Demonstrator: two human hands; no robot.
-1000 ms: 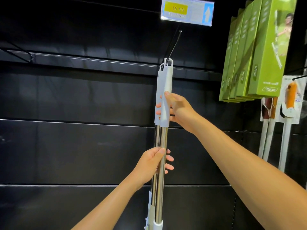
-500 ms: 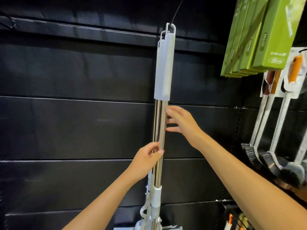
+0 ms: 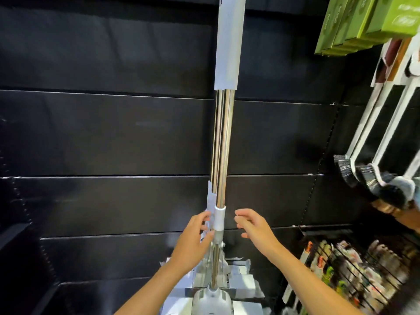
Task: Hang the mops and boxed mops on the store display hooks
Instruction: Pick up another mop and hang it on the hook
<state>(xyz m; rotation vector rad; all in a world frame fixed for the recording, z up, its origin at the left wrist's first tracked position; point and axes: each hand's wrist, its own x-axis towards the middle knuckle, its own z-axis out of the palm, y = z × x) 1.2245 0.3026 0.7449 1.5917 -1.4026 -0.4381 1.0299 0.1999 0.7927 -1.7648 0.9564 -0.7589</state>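
A mop with a chrome shaft (image 3: 222,144) and a long white grip (image 3: 228,42) hangs upright against the black wall; its top and the hook are out of frame. A second shaft shows just behind it. The grey mop head (image 3: 211,298) is at the bottom. My left hand (image 3: 195,237) rests on the left side of the lower shaft, by the white collar (image 3: 220,218), fingers curled on the mop's plastic part. My right hand (image 3: 254,228) hovers just right of the collar, fingers apart, touching nothing. Green boxed mops (image 3: 363,19) hang at the top right.
Brushes with white handles (image 3: 386,133) and dark bristles hang on the right. A wire rack of small packets (image 3: 352,269) stands at the bottom right. Black slatted wall panels (image 3: 113,133) fill the left and middle.
Both hands have slid down the shaft from the white grip to the lower collar. My right hand has come off the mop. The view has tilted down, so the hook is out of sight.
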